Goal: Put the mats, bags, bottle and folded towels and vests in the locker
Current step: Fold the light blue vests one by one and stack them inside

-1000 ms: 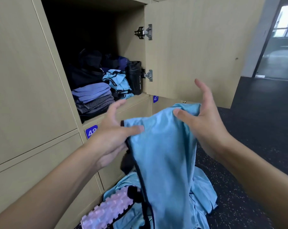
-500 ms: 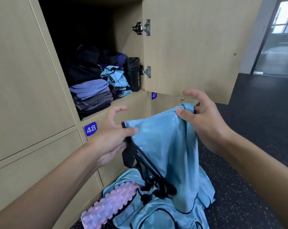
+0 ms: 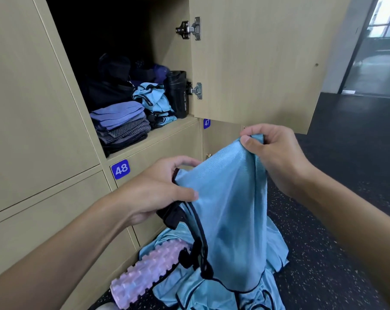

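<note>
- Your left grip [image 3: 158, 191] pinches one top corner of the blue vest [image 3: 229, 209], and your right grip [image 3: 276, 153] pinches the other corner, higher and further from you. Both are clenched on the cloth. The vest hangs between and below them, outside the locker [image 3: 162, 135].
- The cloth looks slick and you hold it only at two edges. If either pinch loosens as you fold, it will likely drop onto the pile of vests [image 3: 189, 291] directly below your grips.
- Dark trim bunches under your left grip and trails down toward that pile. It could snag there or on the foam roller [image 3: 147, 271] and drag things up with it.
- The bottom edge of the locker door [image 3: 256, 63] sits just above and beyond your right grip, so a quick lift could knock your knuckles on it.
- A loosely folded vest pushed in could tip the stack inside or nudge the bottle [image 3: 177, 95].
- The locker is open, up and beyond your left grip. It holds:
  - folded towels [image 3: 120, 124] at the front
  - folded vests [image 3: 154, 101] beside them
  - the bottle, upright by the hinge side
  - dark bags [image 3: 106, 90] behind
  - anything deeper is too dark to tell
- The pile and the roller lie on the floor [image 3: 346, 220], not yet put away.
</note>
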A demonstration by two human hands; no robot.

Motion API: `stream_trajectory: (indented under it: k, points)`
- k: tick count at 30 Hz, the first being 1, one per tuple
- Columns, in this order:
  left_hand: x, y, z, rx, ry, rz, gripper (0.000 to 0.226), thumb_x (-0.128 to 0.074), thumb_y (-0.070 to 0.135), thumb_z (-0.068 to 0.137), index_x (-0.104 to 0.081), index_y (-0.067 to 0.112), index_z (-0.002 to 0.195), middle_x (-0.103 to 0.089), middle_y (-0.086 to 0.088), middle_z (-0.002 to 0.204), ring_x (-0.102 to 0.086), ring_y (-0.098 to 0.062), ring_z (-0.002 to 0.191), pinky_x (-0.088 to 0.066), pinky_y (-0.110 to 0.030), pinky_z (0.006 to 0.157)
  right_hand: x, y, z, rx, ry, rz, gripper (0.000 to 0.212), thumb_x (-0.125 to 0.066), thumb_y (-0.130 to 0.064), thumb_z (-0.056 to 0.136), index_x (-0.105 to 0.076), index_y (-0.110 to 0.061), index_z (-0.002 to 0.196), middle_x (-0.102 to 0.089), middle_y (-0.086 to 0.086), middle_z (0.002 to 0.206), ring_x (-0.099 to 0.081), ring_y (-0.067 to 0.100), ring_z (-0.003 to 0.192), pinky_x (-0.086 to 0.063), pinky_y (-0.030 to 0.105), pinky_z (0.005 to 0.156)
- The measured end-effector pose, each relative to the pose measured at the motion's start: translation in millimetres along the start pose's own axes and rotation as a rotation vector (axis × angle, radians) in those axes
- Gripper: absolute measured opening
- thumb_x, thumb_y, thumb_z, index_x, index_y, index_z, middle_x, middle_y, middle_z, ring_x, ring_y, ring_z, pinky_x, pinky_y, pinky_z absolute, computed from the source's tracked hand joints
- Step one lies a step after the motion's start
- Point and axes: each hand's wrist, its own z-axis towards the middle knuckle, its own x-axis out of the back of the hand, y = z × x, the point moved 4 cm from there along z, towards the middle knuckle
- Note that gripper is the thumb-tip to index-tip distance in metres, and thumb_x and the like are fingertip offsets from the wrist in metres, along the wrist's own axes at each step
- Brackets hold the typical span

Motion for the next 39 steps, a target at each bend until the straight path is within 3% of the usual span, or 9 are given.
stream_trajectory:
  k: [3, 6, 8, 11, 18, 24, 30, 35, 39]
  points:
    - [8, 2, 1, -0.062, 0.129, 0.098, 0.033, -0.067, -0.006, 0.085, -0.063, 0.020, 0.105, -0.066, -0.022, 0.081, -0.057, -0.030, 0.063, -0.051, -0.038, 0.052, 0, 0, 0, 0.020, 0.003, -0.038, 0.015, -0.064, -0.009, 0.093, -0.070, -0.016, 0.080, -0.063, 0.006, 0.079, -0.055, 0.016, 0.072, -0.048, 0.033, 0.072]
    - [18, 3, 4, -0.104, 0.232, 0.039, 0.014, -0.068, 0.001, 0.090, -0.065, 0.012, 0.098, -0.066, -0.017, 0.073, -0.048, -0.025, 0.057, -0.039, -0.026, 0.047, 3, 0, 1, -0.004, 0.003, 0.012, 0.005, -0.067, -0.014, 0.093, -0.068, -0.018, 0.096, -0.064, 0.005, 0.082, -0.058, 0.014, 0.073, -0.048, 0.028, 0.070]
    - [23, 4, 6, -0.112, 0.309, -0.096, 0.007, -0.066, 0.003, 0.092, -0.066, 0.009, 0.093, -0.066, -0.016, 0.071, -0.047, -0.021, 0.047, -0.037, -0.022, 0.041, -1, 5, -2, -0.065, -0.151, 0.017, 0.041, -0.073, -0.020, 0.088, -0.056, -0.028, 0.125, -0.064, 0.003, 0.091, -0.064, 0.007, 0.073, -0.051, 0.020, 0.068]
    - [32, 7, 7, -0.121, 0.411, -0.255, 0.010, -0.063, 0.004, 0.095, -0.067, 0.013, 0.091, -0.065, -0.009, 0.065, -0.048, -0.019, 0.044, -0.037, -0.022, 0.040, -13, 14, -10, -0.119, -0.373, -0.067, 0.085, -0.079, -0.006, 0.079, -0.035, -0.045, 0.140, -0.067, 0.020, 0.110, -0.071, 0.025, 0.094, -0.056, 0.039, 0.090]
    - [44, 16, 3, -0.075, 0.371, -0.308, 0.004, -0.071, 0.014, 0.090, -0.072, 0.013, 0.093, -0.071, -0.003, 0.070, -0.063, -0.012, 0.052, -0.050, -0.020, 0.045, -9, 9, -3, -0.089, -0.127, 0.114, 0.011, -0.067, -0.004, 0.090, -0.067, -0.013, 0.086, -0.065, 0.010, 0.078, -0.054, 0.025, 0.075, -0.041, 0.041, 0.073]
    - [42, 18, -1, -0.112, 0.238, 0.187, 0.046, -0.087, 0.000, 0.068, -0.068, 0.026, 0.101, -0.070, -0.013, 0.093, -0.065, -0.017, 0.069, -0.059, -0.042, 0.073, -2, 7, -1, -0.096, -0.091, 0.113, 0.013, -0.073, -0.007, 0.086, -0.073, -0.007, 0.098, -0.069, 0.016, 0.091, -0.062, 0.024, 0.080, -0.050, 0.041, 0.078]
    - [46, 17, 6, -0.250, 0.214, 0.507, 0.014, -0.081, 0.020, 0.081, -0.069, 0.027, 0.083, -0.066, -0.001, 0.081, -0.058, -0.015, 0.064, -0.048, -0.035, 0.062, -1, 3, -3, -0.046, -0.234, -0.147, 0.052, -0.079, -0.005, 0.079, -0.060, -0.010, 0.128, -0.072, 0.008, 0.106, -0.072, 0.021, 0.094, -0.057, 0.037, 0.091]
    - [55, 13, 10, -0.264, 0.216, 0.709, 0.016, -0.072, 0.033, 0.088, -0.069, 0.028, 0.073, -0.062, 0.015, 0.068, -0.054, -0.007, 0.061, -0.048, -0.038, 0.067, 1, 3, 0, 0.058, -0.229, -0.390, 0.034, -0.079, -0.017, 0.081, -0.066, -0.017, 0.113, -0.072, 0.006, 0.092, -0.070, 0.015, 0.083, -0.058, 0.035, 0.081]
    - [54, 12, 11, -0.292, 0.227, 0.780, 0.020, -0.066, 0.032, 0.092, -0.064, 0.029, 0.073, -0.053, 0.006, 0.096, -0.055, -0.012, 0.087, -0.047, -0.038, 0.082, 2, -1, -4, 0.206, -0.217, -0.653, 0.016, -0.071, -0.028, 0.087, -0.067, -0.014, 0.081, -0.054, 0.000, 0.064, -0.045, 0.003, 0.053, -0.035, 0.017, 0.051]
